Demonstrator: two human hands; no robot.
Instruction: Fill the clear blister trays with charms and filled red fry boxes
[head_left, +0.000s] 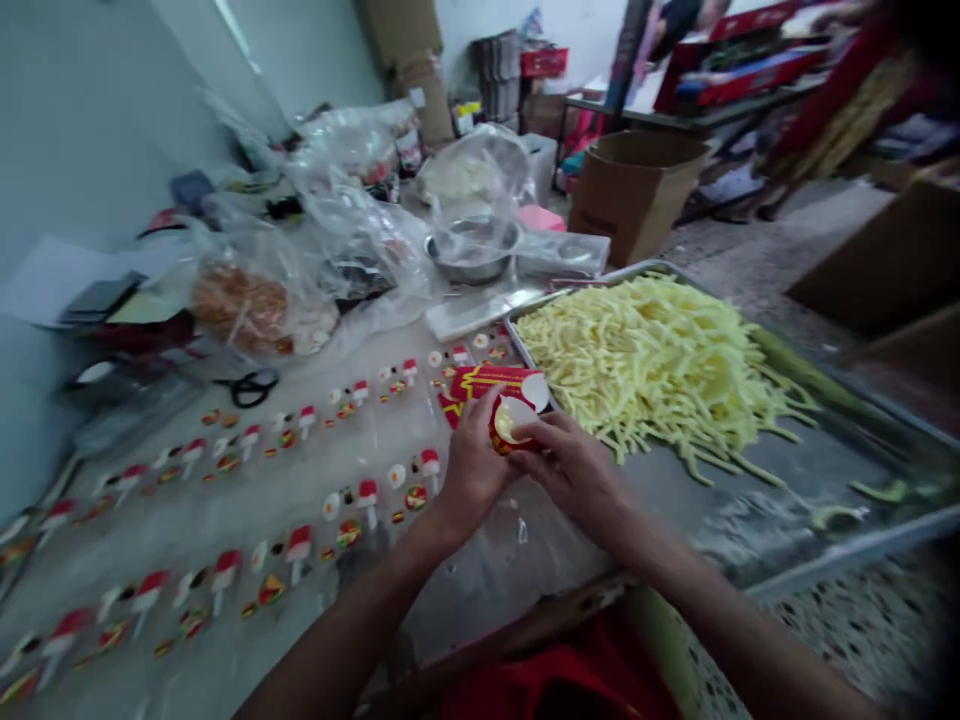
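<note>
My left hand (480, 460) is wrapped around a small red french fry carton (498, 440), its opening tilted up toward me. Pale yellow pieces show inside. At the carton's right side, my right hand (574, 465) has its fingers closed on the rim, with the index finger at the opening; whether a piece is also pinched there is hidden. Just behind my hands lie more flat red cartons (487, 381) with yellow markings. To the right, a metal tray (787, 510) carries a large heap of pale yellow fry-like strips (645, 360).
Rows of tiny food-shaped pieces (298, 545) cover the table to the left. Black scissors (253, 387) lie beyond them. Plastic bags (255, 300) and a metal bowl (472, 255) stand at the back. A cardboard box (634, 190) and another person's legs (825, 130) appear behind the tray.
</note>
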